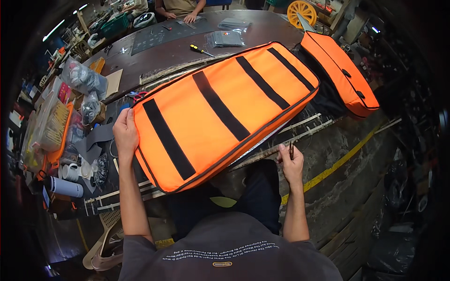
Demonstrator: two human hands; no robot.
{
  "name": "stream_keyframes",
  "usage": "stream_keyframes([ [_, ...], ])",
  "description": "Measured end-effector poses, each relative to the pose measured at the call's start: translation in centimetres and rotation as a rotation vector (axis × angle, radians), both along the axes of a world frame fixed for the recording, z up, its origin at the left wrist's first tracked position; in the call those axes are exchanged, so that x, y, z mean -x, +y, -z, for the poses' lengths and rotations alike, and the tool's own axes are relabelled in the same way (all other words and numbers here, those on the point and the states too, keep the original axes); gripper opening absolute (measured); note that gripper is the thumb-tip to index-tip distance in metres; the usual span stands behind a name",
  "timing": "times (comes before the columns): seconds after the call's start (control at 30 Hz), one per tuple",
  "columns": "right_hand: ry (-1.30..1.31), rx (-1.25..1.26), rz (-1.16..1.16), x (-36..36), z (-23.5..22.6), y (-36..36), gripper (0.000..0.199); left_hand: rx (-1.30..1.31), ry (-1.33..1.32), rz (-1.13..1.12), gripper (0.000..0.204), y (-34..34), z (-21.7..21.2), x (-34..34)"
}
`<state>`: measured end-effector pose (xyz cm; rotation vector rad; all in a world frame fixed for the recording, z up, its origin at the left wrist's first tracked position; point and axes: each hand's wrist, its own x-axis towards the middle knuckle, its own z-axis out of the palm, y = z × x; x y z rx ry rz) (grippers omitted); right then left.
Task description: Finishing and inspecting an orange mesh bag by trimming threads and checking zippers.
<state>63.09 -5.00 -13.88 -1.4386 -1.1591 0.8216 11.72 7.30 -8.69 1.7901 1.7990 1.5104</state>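
A large orange fabric bag [192,122] with dark piping and several black bands across its face lies tilted over the table edge and my lap. My left hand [125,136] is closed on its left edge, thumb on top. To the right of the bag's lower edge, my right hand [291,168] is pinched around small dark thread snips [291,151], their tips pointing up. That hand stays apart from the bag. Joined by black fabric at the far right is an orange flap [335,68] with two dark fittings.
On the dark table [183,35] lie a yellow-and-black screwdriver [201,50] and flat plastic-wrapped packs [226,39]. Left are clear bins [51,122], mugs [70,172] and a white tumbler [66,187]. Across the table a co-worker's hands [190,18] rest near a dark sheet. A yellow wheel [301,14] stands behind.
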Motion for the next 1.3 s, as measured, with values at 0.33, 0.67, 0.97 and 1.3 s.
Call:
stream_keyframes([
  [0.33,-0.373,-0.58,0.517,-8.2,-7.6,3.8,0.038,-0.389,0.248,0.035,0.028,-4.5,-5.5,1.7],
  [0.67,-0.705,-0.675,0.18,-11.6,-14.3,5.2,0.041,-0.339,-0.039,-0.031,0.036,7.7,-5.5,9.9],
  [0.97,-0.504,-0.693,-0.015,-6.3,-16.7,4.5,0.016,-0.426,0.36,-0.338,0.033,16.3,-9.2,6.8],
  [1.3,-0.145,-0.482,0.077,1.4,-15.1,2.7,0.023,-0.559,0.338,0.204,0.057,-3.3,-10.4,-23.0],
])
